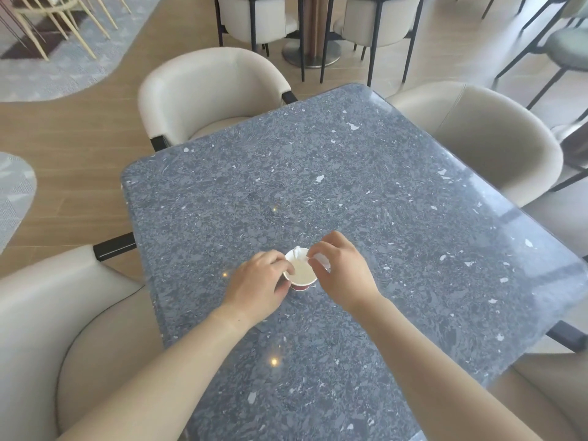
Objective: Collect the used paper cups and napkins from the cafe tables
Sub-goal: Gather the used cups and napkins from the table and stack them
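Head view: napkin meets cup, near middle of table.
Left hand grips the cup's rim; right hand pinches the napkin at its mouth. Steady the cup and tuck the paper fully inside before lifting.

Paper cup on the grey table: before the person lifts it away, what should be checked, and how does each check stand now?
1. Paper cup upright on the table: ok.
2. Left hand holds the cup by its side and rim: ok.
3. Right hand pinches the napkin: ok.
4. Napkin fully inside the cup: not ok; part of it lies outside the rim, under the right hand.
5. Cup empty of liquid: cannot tell; the inside looks white, but the bottom is hidden.
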The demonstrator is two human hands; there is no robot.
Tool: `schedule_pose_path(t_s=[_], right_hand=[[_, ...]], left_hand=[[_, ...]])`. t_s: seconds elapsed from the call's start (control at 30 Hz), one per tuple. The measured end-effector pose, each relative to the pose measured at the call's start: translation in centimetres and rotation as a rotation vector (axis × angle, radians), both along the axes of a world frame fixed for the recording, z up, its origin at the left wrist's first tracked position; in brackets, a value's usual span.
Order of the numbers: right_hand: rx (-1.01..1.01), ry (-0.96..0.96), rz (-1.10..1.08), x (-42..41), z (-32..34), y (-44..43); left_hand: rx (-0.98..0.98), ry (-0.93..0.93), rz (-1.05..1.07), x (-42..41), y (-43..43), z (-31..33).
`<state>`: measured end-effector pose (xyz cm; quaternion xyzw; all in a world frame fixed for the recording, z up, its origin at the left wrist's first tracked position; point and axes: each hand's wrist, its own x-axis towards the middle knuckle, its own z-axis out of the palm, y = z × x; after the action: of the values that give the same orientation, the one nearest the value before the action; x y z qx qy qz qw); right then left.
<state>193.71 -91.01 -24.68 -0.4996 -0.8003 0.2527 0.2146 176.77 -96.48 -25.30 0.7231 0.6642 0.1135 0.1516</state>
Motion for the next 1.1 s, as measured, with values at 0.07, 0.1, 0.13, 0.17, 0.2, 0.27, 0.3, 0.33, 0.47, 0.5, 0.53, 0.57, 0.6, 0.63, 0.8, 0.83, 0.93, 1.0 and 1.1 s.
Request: schedule_pose_path(t_s=[0.07,0.1,0.13,0.17,0.2,0.27,0.3,0.33,0.47,0.5,0.53,0.57,0.6,0.63,0.8,0.83,0.93,1.0,1.1], right_hand=[[-0.018,0.002,0.010,-0.5,0.0,-0.2],[-0.020,0.004,0.017,-0.8,0.0,-0.3],[-0.017,0.005,0.025,-0.9,0.0,-0.4],[-0.014,0.008,0.030,-1.0,0.0,-0.4],[-0.013,0.012,0.033,-1.1,0.0,-0.5],[-0.017,0.020,0.032,-1.1,-0.1,-0.4],[-0.026,0.022,0.028,-1.1,-0.1,-0.4],[-0.040,0.027,0.025,-1.0,-0.1,-0.3],[-0.110,0.023,0.071,-0.9,-0.4,0.1],[-0.122,0.020,0.083,-0.9,-0.5,0.2],[-0.129,0.022,0.088,-0.8,-0.7,0.2],[-0.131,0.025,0.084,-0.7,-0.9,0.2],[-0.128,0.026,0.076,-0.5,-1.2,0.2],[-0.123,0.023,0.063,-0.2,-1.5,0.2],[-0.132,-0.045,-0.002,1.7,-3.3,0.4],[-0.138,-0.058,-0.005,2.0,-3.6,0.3],[-0.171,-0.088,-0.011,2.8,-4.7,0.3],[-0.202,-0.102,-0.022,3.2,-5.3,0.3],[-0.237,-0.127,-0.047,3.7,-5.7,0.6]], left_hand=[[0.017,-0.020,0.057,-0.1,-0.1,0.4],[0.029,-0.037,0.086,-0.1,0.0,0.6],[0.041,-0.060,0.112,-0.1,0.1,0.8],[0.046,-0.088,0.135,-0.1,0.4,1.0],[0.043,-0.114,0.152,0.0,0.6,1.2],[0.029,-0.127,0.158,0.0,1.0,1.4],[0.024,-0.118,0.156,0.0,1.2,1.5],[0.020,-0.106,0.154,0.0,1.3,1.4],[0.000,-0.028,0.149,0.1,1.5,0.9],[-0.012,-0.014,0.145,0.0,1.5,0.7],[-0.024,-0.003,0.138,0.0,1.5,0.6],[-0.034,0.003,0.129,-0.1,1.5,0.4],[-0.044,0.003,0.120,-0.2,1.5,0.2],[-0.052,0.000,0.109,-0.2,1.5,0.0],[-0.099,0.041,-0.012,-0.1,1.8,-1.3],[-0.112,0.059,-0.018,-0.1,1.9,-1.5],[-0.179,0.065,0.016,0.2,2.3,-2.1],[-0.202,0.039,0.030,0.3,2.5,-2.4],[-0.164,0.007,0.004,0.5,2.8,-2.9]])
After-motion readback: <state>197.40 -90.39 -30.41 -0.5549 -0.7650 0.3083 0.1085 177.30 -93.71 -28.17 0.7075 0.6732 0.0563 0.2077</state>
